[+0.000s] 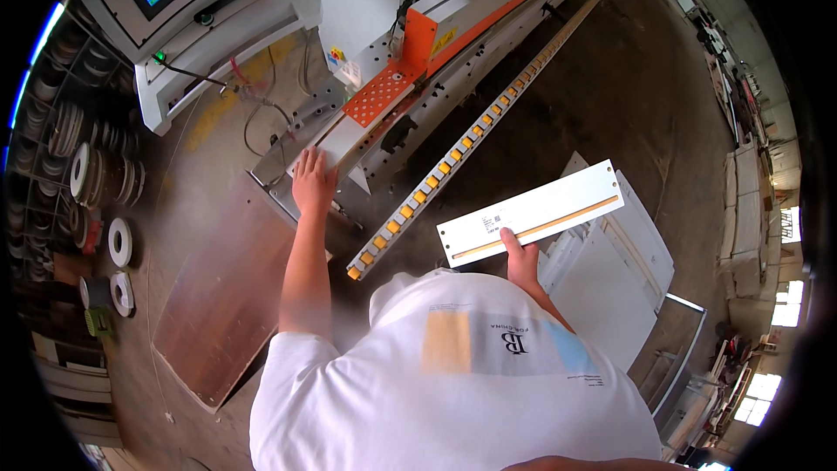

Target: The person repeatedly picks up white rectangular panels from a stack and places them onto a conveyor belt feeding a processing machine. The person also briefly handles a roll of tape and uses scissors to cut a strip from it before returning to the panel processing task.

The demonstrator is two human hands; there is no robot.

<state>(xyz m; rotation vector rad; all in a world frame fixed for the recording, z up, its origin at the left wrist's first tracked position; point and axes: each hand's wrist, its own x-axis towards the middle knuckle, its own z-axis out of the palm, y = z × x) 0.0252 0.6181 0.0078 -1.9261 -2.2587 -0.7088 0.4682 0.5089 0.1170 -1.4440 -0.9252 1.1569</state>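
White panel [547,208], clamped in right hand [520,260], seems staged for aligning; left hand [312,181], fingers nearly together, touches edge bander [384,94].

- The left hand [312,181] rests on the near end of the long machine [384,98].
- Console [228,28]: left of the machine.
- Roller rail [455,157]: along the machine's right side.
- Panel [558,204]: right of the rail, in the right hand [521,260].
- Stacked panels [602,296]: right of that hand, apparently lower.
- Board [222,305]: left of the left forearm; rolls [100,173] farther left.
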